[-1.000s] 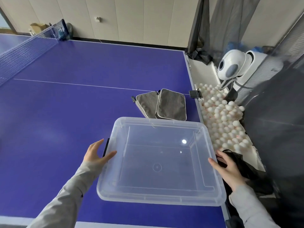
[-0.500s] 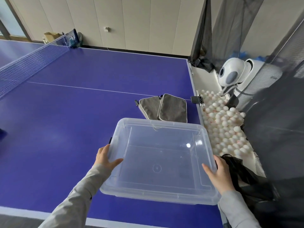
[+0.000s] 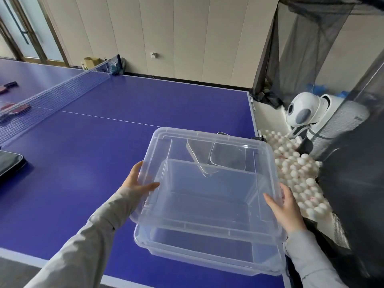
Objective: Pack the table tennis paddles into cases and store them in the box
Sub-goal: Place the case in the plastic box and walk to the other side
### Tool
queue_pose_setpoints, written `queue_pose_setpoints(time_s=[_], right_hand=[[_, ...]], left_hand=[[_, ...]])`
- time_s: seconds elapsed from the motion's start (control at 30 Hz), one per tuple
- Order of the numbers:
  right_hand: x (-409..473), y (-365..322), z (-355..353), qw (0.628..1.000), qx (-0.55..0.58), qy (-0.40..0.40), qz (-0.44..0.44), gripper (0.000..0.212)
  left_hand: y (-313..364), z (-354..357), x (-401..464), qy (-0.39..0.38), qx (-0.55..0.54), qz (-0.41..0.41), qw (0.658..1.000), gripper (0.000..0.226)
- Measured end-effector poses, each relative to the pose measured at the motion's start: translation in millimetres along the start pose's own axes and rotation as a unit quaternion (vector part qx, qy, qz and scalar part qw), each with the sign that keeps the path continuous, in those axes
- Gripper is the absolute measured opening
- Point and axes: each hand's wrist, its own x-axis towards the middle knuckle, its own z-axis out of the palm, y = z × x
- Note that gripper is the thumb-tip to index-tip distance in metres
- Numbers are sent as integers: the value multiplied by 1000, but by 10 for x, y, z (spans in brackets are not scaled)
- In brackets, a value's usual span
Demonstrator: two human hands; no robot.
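Observation:
A clear plastic box (image 3: 207, 257) stands on the near right part of the blue table. Its clear lid (image 3: 207, 135) is raised above it, far edge tilted up. My left hand (image 3: 136, 181) grips the lid's left edge, thumb on top. My right hand (image 3: 285, 206) grips the right edge. Two grey paddle cases (image 3: 227, 156) lie behind the box and show through the lid. Red paddles (image 3: 18, 109) lie beyond the net at the far left.
A black case (image 3: 10, 165) lies at the left edge of the table (image 3: 104, 142). The net (image 3: 52, 92) crosses the far left. Right of the table, a tray holds several white balls (image 3: 295, 169), a white ball machine (image 3: 303, 111) and dark netting (image 3: 301, 38).
Both hands have lifted the lid up off the box and tilted its far edge upward. The view has swung up and left, bringing the net, paddles and black case into sight.

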Motion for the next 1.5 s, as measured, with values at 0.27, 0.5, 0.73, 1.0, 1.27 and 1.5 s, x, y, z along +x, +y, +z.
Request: queue_pose_setpoints(time_s=[0.27,0.5,0.73,1.0,1.27,1.5], right_hand=[[241,-637,441,1000,-2,2,-22,53],[388,-1203,1083,999,-7,1,-40,53],[484,-1912,2104,999,-26,-2,-34,57],[698,-2502,3279,999,-49,14,2,72],[1130,-2287,3995,996,-70,25,51,65],[1508,-1641,4601,992,-91,0,83,61]], left_hand=[[192,-493,230,95,25,38,994,71],[154,-1198,690,114,25,42,992,70],[71,-2227,1525,87,6,34,996,86],[-25,-3179,2625,62,31,36,997,83],[-519,-3203,3528,60,69,7,996,79],[-1275,-3037,4176,56,117,-36,991,71]])
